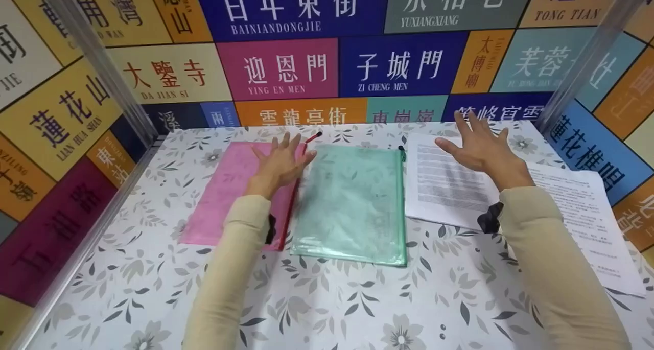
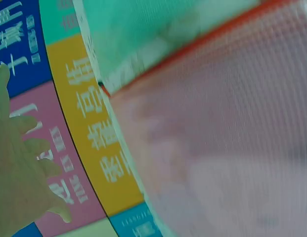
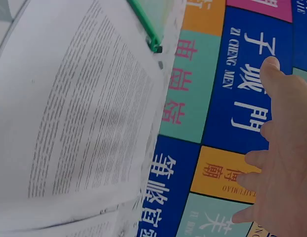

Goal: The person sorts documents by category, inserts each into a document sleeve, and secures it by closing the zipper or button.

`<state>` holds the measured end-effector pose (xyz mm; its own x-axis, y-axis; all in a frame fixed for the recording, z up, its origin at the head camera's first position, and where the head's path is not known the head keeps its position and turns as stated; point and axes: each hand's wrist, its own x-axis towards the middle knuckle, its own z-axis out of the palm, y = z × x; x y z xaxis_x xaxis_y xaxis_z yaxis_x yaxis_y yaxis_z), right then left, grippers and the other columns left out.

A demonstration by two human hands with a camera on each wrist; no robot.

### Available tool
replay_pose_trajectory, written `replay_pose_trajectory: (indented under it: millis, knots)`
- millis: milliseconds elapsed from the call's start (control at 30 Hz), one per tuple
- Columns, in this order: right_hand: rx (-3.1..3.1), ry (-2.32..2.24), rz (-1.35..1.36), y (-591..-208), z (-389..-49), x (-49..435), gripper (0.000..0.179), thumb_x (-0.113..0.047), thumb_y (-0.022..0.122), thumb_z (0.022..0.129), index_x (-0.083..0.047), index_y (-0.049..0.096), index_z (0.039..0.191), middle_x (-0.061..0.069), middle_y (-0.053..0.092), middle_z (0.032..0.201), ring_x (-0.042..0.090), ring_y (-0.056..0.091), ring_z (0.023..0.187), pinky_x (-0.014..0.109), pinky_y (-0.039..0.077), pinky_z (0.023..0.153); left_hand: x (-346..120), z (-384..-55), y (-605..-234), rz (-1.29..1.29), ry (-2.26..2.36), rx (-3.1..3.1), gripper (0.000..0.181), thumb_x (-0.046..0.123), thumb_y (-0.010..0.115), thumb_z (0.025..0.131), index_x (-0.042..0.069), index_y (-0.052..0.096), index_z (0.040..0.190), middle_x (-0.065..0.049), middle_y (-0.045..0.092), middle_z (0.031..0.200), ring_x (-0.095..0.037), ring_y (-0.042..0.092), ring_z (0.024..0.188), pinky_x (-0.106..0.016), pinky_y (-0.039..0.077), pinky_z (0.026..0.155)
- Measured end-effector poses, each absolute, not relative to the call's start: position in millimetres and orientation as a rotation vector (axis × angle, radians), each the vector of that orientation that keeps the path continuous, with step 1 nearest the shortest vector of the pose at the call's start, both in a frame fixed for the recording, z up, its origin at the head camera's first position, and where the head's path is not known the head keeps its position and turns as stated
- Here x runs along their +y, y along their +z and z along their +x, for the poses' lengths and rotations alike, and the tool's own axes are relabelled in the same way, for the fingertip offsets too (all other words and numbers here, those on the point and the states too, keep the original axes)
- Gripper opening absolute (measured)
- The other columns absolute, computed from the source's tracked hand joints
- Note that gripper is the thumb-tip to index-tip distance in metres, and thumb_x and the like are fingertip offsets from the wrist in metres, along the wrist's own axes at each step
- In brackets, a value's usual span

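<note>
My left hand [image 1: 280, 163] is spread above a pink zip folder [image 1: 219, 196] with a red zipper edge, holding nothing. In the left wrist view its fingers [image 2: 37, 148] stand apart, clear of the folder. My right hand [image 1: 483, 145] is raised with spread fingers over a stack of printed sheets [image 1: 444, 186]; the right wrist view shows it apart from the paper. Between the hands lies a green translucent zip folder [image 1: 352, 207], its zipper along the right edge. Both folders lie flat, side by side.
A second set of printed sheets [image 1: 582, 222] lies at the right, partly hidden by the right forearm. A white tablecloth [image 1: 317, 309] with grey flowers and leaves covers the table. Colourful panels [image 1: 278, 66] with lettering stand behind, and clear posts [image 1: 110, 59] rise at the corners.
</note>
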<state>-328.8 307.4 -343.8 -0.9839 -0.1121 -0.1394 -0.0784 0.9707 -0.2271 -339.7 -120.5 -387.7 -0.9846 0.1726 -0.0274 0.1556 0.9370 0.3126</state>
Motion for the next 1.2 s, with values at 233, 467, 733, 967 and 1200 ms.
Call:
replay_pose_trajectory:
  millis: [233,467,733,967,1200]
  knots:
    - [2.909,-0.539,-0.16,-346.6,-319.1,314.2,0.098,-0.08,0.024,0.092,-0.021,-0.017,0.159,0.022,-0.018,0.165,0.049,-0.01,0.152,0.078,-0.007,0.112,-94.0,-330.7,-397.0,0.318,0.709,2.976,0.079,0.069,0.033,0.098,0.024,0.019,0.162,-0.008,0.015,0.169,-0.038,0.009,0.156,-0.075,-0.01,0.116]
    - [2.875,-0.747,-0.166,-354.4,-308.4,325.2,0.094,-0.072,0.028,0.097,-0.012,-0.005,0.161,0.028,-0.004,0.165,0.052,-0.003,0.151,0.073,0.003,0.117,-74.0,-321.4,-408.9,0.372,0.906,2.917,0.076,0.066,0.037,0.099,0.02,0.027,0.16,-0.007,0.029,0.165,-0.027,0.025,0.154,-0.07,0.006,0.121]
    - [2.842,-0.957,-0.075,-378.9,-295.0,339.2,0.093,-0.069,0.03,0.098,-0.007,0.002,0.161,0.032,0.006,0.164,0.055,0.018,0.146,0.073,0.019,0.115,-51.4,-312.9,-430.7,0.354,1.246,2.744,0.073,0.056,0.047,0.1,0.014,0.029,0.158,-0.009,0.034,0.163,-0.025,0.03,0.152,-0.049,0.025,0.125]
    - [2.834,-1.139,0.033,-398.5,-285.4,355.4,0.09,-0.066,0.033,0.1,-0.004,0.007,0.161,0.029,0.014,0.164,0.052,0.024,0.147,0.071,0.024,0.114,-23.5,-305.9,-442.5,0.326,1.506,2.57,0.063,0.045,0.053,0.101,0.014,0.037,0.154,-0.016,0.046,0.154,-0.033,0.048,0.139,-0.047,0.043,0.113]
    - [2.849,-1.198,0.184,-416.2,-277.2,366.3,0.086,-0.062,0.033,0.101,-0.002,0.012,0.16,0.029,0.019,0.163,0.052,0.025,0.146,0.069,0.022,0.116,14.2,-293.8,-447.2,0.274,1.624,2.471,0.054,0.035,0.056,0.101,0.013,0.047,0.148,-0.012,0.058,0.141,-0.024,0.061,0.124,-0.04,0.052,0.102]
